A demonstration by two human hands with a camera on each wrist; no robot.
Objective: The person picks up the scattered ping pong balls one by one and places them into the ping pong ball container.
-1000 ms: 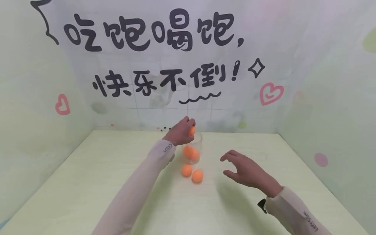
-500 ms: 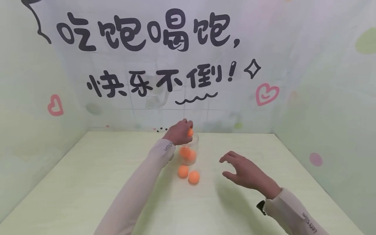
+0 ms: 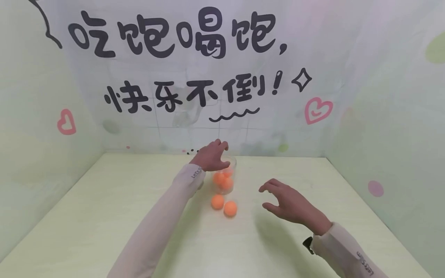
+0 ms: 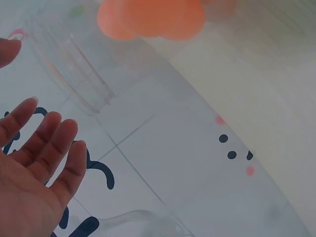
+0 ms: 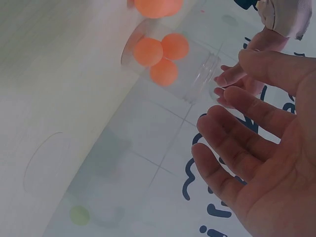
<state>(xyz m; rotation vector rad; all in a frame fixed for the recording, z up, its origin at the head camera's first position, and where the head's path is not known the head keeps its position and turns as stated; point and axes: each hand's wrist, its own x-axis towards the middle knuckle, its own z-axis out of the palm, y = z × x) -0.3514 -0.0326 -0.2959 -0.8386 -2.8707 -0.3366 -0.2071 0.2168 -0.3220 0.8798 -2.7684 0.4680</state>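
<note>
Above the mouth of a clear jar (image 5: 192,74) is my left hand (image 3: 211,155), its fingers and thumb spread apart with nothing between them. Three orange ping-pong balls (image 5: 163,72) lie inside the jar, which stands upright on the table. Two more orange balls, a left one (image 3: 217,202) and a right one (image 3: 230,209), sit on the table just in front of it. My right hand (image 3: 290,202) hovers to the right of the jar, holding nothing, fingers loosely bent. The left wrist view shows the left palm (image 4: 29,197) beside the jar's rim (image 4: 94,94).
The pale wooden table (image 3: 104,208) runs back to a wall covering (image 3: 194,127) with large dark writing. Side panels (image 3: 393,135) close in the left and right. A dark band (image 3: 308,244) shows at the right sleeve cuff.
My left hand has let go of the orange ping-pong ball it pinched above the jar; that ball is now inside with the other two. The right hand has hardly moved.
</note>
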